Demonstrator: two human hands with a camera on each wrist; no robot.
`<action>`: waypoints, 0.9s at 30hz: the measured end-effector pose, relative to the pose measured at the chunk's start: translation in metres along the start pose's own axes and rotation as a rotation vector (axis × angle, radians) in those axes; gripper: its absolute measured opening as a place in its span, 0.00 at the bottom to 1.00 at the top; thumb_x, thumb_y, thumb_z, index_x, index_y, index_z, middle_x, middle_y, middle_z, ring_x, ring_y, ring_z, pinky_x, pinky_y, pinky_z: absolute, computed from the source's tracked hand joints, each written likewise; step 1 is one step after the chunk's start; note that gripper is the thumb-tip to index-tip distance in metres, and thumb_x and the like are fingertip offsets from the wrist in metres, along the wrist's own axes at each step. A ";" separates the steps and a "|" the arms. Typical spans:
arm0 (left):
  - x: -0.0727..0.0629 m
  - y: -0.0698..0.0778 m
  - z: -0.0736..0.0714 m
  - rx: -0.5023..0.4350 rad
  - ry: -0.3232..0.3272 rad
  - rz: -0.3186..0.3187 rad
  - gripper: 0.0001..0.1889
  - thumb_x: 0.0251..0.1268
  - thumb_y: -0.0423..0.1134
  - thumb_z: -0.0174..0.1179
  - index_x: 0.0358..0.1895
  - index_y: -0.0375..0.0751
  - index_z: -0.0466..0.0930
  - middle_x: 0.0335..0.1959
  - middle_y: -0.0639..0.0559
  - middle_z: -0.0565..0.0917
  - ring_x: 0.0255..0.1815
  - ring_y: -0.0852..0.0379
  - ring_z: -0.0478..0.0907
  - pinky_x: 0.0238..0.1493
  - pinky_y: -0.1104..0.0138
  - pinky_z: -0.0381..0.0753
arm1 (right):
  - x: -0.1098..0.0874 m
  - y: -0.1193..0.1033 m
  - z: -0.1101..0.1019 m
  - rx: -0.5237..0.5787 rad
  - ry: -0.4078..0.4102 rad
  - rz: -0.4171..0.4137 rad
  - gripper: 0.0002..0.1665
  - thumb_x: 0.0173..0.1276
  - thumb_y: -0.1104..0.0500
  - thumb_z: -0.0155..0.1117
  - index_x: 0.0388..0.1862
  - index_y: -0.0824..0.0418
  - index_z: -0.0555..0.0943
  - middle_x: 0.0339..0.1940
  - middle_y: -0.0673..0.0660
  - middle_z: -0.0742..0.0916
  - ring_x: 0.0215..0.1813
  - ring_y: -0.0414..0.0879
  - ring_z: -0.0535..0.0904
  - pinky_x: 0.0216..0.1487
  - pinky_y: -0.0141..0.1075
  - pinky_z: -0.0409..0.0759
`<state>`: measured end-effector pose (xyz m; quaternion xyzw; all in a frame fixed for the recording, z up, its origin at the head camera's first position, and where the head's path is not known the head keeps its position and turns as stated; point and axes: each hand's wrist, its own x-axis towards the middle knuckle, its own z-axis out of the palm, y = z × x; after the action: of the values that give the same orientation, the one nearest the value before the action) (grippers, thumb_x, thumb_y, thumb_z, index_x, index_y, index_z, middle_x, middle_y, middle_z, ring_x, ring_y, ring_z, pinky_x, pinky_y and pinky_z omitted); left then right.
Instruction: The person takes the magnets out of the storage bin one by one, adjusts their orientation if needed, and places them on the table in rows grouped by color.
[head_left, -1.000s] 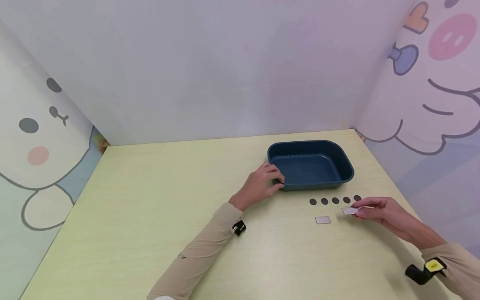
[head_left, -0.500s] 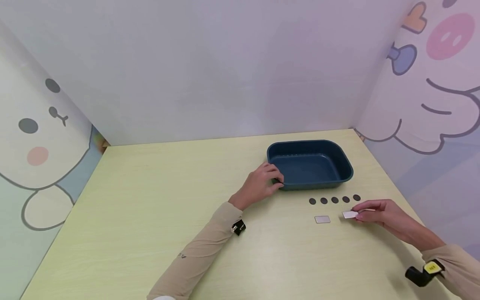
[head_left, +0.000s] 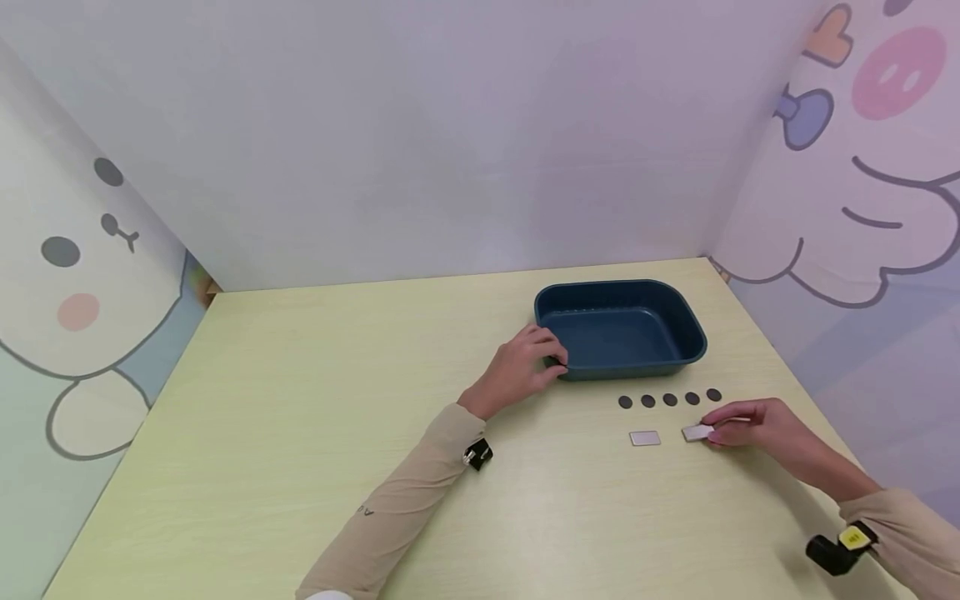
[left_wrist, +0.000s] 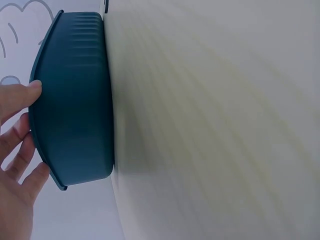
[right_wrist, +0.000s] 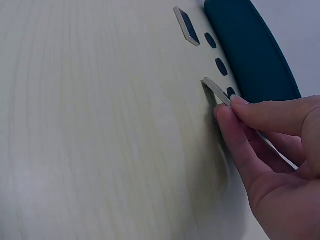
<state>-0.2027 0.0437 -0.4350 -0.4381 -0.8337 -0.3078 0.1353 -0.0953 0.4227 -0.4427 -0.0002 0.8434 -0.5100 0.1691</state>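
Observation:
My left hand (head_left: 516, 371) grips the near left corner of a dark blue rectangular basin (head_left: 645, 371). In the left wrist view, its fingertips lie along the rim of the basin (left_wrist: 75, 110). A small, thin, pale rectangular tile (head_left: 694, 433) is pinched between thumb and fingers of my right hand (head_left: 768, 433). The right wrist view shows this tile (right_wrist: 216, 90) edge-on, slanted close over the table. A similar rectangular tile (head_left: 645, 438) lies flat to its left. Several dark round discs (head_left: 670, 400) form a row between the tiles and the basin.
The pale wood-grain table (head_left: 337, 400) meets a plain light wall (head_left: 450, 150) at the back. Walls with cartoon prints (head_left: 900, 208) stand on both sides. The table's right edge runs close to my right hand.
My right hand has lowered the pinched tile slightly toward the table, level with the other tile. The left hand and basin look unmoved.

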 end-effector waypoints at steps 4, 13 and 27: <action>0.000 0.001 -0.001 0.008 -0.015 0.000 0.02 0.62 0.41 0.64 0.35 0.50 0.83 0.39 0.58 0.78 0.44 0.60 0.70 0.43 0.73 0.73 | 0.001 -0.004 0.003 -0.088 0.054 -0.024 0.20 0.57 0.59 0.72 0.46 0.70 0.82 0.40 0.49 0.86 0.37 0.36 0.81 0.35 0.32 0.79; 0.000 0.006 -0.006 0.026 -0.048 -0.011 0.02 0.63 0.39 0.63 0.36 0.48 0.83 0.40 0.57 0.77 0.45 0.60 0.70 0.43 0.74 0.73 | -0.001 -0.013 0.017 -0.333 0.176 -0.235 0.15 0.50 0.62 0.76 0.37 0.66 0.85 0.27 0.51 0.85 0.27 0.36 0.78 0.23 0.31 0.76; -0.032 0.004 -0.042 0.047 0.030 -0.129 0.05 0.60 0.36 0.64 0.40 0.45 0.84 0.44 0.52 0.77 0.47 0.56 0.70 0.36 0.69 0.77 | -0.001 -0.013 0.029 -0.510 0.260 -0.387 0.13 0.46 0.67 0.77 0.32 0.61 0.84 0.26 0.48 0.82 0.25 0.32 0.74 0.24 0.28 0.75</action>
<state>-0.1833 -0.0020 -0.4165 -0.3758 -0.8651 -0.3025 0.1378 -0.0880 0.3912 -0.4436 -0.1374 0.9425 -0.3014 -0.0450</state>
